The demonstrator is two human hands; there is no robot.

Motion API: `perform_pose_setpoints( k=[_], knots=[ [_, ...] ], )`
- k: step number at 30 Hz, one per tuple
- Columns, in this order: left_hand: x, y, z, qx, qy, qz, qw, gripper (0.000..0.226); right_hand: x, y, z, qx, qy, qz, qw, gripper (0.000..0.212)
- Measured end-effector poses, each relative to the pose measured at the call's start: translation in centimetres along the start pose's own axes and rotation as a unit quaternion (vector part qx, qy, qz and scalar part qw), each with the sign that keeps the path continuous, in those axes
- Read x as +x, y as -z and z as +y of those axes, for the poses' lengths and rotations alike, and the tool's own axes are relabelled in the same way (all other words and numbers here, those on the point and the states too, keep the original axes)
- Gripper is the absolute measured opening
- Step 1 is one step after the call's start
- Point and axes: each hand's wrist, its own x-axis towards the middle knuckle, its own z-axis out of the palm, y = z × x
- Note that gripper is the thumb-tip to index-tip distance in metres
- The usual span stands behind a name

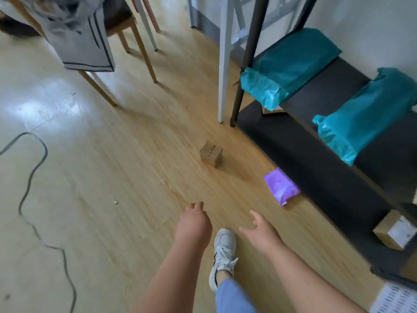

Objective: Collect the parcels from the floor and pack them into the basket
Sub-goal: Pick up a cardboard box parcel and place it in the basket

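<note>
A small brown cardboard box (211, 153) with black writing stands on the wooden floor ahead of me. To its right lies a purple plastic parcel (281, 186), beside the edge of a dark shelf unit. My left hand (193, 224) hangs below the box, fingers curled loosely, holding nothing. My right hand (262, 232) is stretched forward with fingers apart, empty, short of the purple parcel. A white perforated basket corner (397, 299) shows at the bottom right.
The dark shelf unit (316, 154) on the right holds two teal parcels (288, 64) (365, 114) and a brown box with a label (394, 232) on its lowest level. Chair legs (144, 55) and a white table leg (223, 75) stand ahead. A cable (33, 168) snakes on the left. My shoe (223, 251) is between my arms.
</note>
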Motion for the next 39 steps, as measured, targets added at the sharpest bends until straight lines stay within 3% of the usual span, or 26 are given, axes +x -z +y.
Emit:
perform_pose_setpoints(
  k=[7,13,18,24,27,31,33,36,39],
  knots=[
    [12.0,2.6,0.9,-0.056,-0.010,0.003,0.998,0.045,10.7,-0.1,-6.7,0.004,-0.019,-0.005,1.000,0.068],
    [23.8,0.6,-0.1,-0.135,0.002,-0.013,0.991,0.045,22.4,-3.2,-10.7,0.052,-0.015,0.010,0.999,0.062],
    [34.2,-1.3,-0.1,-0.113,-0.034,-0.014,0.993,0.050,33.0,-5.4,-12.1,0.105,-0.017,0.050,0.993,0.060],
    [40.8,-3.9,-0.3,-0.099,-0.030,-0.069,0.992,0.044,40.0,-7.5,-11.3,0.137,-0.006,0.013,0.990,0.047],
    [42.1,-4.9,-0.9,-0.167,-0.008,-0.085,0.982,0.041,40.6,-8.2,-11.2,0.187,0.004,-0.003,0.982,0.037],
    [40.1,-4.5,-1.4,-0.251,0.047,-0.061,0.965,0.014,38.7,-8.2,-10.3,0.275,-0.037,0.024,0.961,0.028],
    [37.5,-4.0,-1.2,-0.281,0.067,-0.072,0.955,0.012,36.5,-7.9,-9.8,0.297,-0.063,0.040,0.952,0.038],
    [33.3,-3.0,-1.1,-0.323,0.113,-0.099,0.934,0.037,31.3,-6.2,-9.4,0.327,-0.105,0.047,0.938,0.052],
    [28.9,-1.7,-0.5,-0.340,0.125,-0.090,0.928,0.040,26.6,-4.9,-8.9,0.344,-0.114,0.056,0.930,0.035]
  ],
)
